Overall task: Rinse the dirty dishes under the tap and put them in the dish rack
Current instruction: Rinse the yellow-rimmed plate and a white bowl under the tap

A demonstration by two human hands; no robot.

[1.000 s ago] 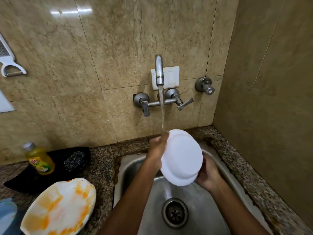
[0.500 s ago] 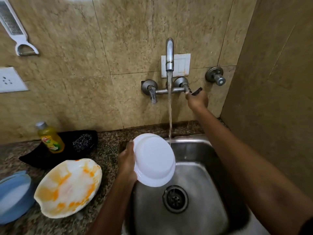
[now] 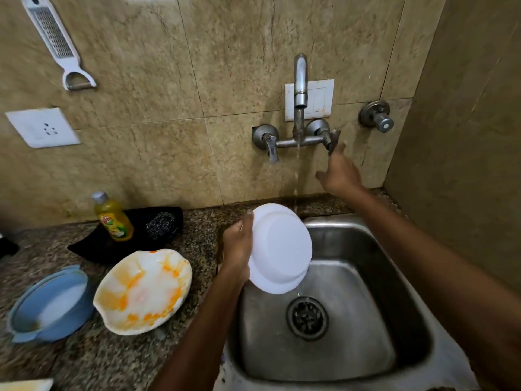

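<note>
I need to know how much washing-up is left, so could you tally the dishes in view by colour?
White, clean: 1, the white plate held by the left hand over the sink.
White with orange stains: 1, the stained plate.
Blue: 1, the blue bowl.
Total: 3.

Beige tiled walls, granite counter

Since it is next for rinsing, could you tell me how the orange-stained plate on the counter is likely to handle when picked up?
The stained plate looks rigid, so it should lift in one piece. The orange smears probably make it slippery. Its wavy rim overlaps the blue bowl, so lifting may nudge that.
</note>
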